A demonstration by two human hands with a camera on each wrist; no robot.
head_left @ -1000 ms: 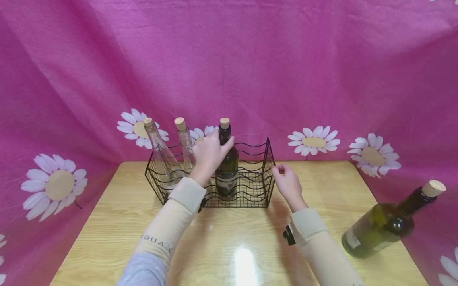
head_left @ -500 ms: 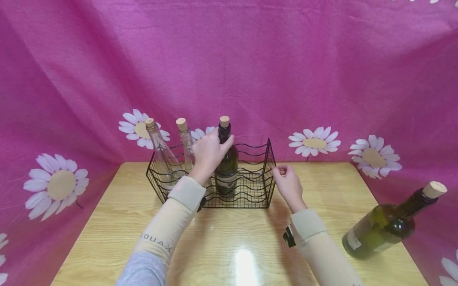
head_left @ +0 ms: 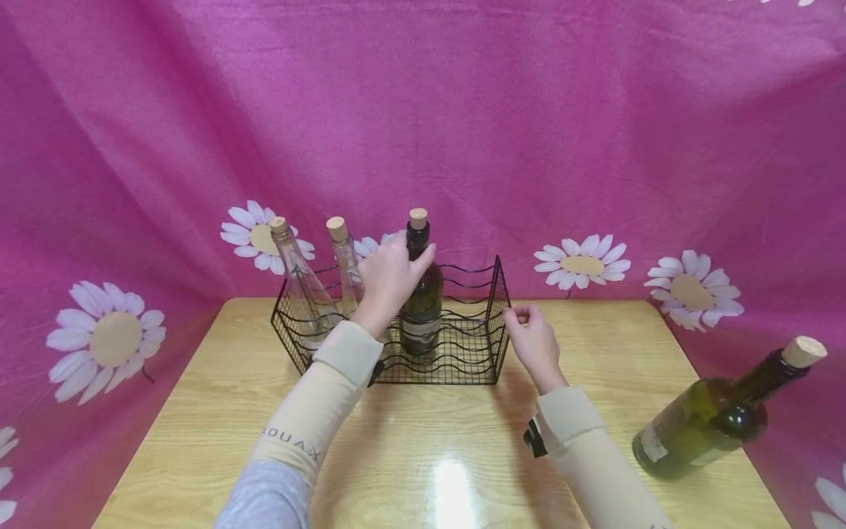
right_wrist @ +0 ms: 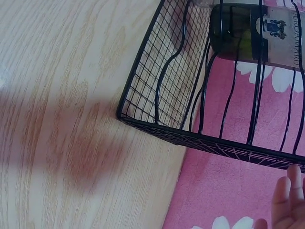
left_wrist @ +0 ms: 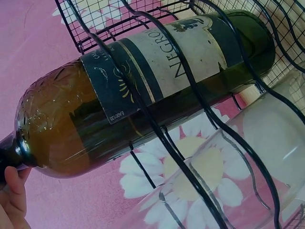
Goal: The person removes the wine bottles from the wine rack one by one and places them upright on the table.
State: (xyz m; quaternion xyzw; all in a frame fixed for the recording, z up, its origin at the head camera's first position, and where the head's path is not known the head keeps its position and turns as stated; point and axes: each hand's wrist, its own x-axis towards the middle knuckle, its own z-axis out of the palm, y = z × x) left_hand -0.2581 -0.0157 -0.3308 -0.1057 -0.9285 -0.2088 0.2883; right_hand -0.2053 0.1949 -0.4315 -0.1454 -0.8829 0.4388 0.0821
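Observation:
My left hand grips the neck of a dark green wine bottle that stands nearly upright in a black wire bottle rack. A cork tops this bottle, and its label reads NEGROAMARO across the wrist views. In the left wrist view the wine bottle shows behind wavy wires, with fingers at its neck. At the rack's right end, my right hand pinches the edge of the side wall. The right wrist view has its fingertips right at the rack's rim.
Two corked clear glass bottles, one leaning at the far left and one beside it, stand in the rack. Another corked green wine bottle stands at the table's right. A pink daisy-print cloth hangs behind the wooden table.
The wine bottle in my left hand has risen slightly within the rack, and the left hand with it. My right hand keeps its place at the rack's side.

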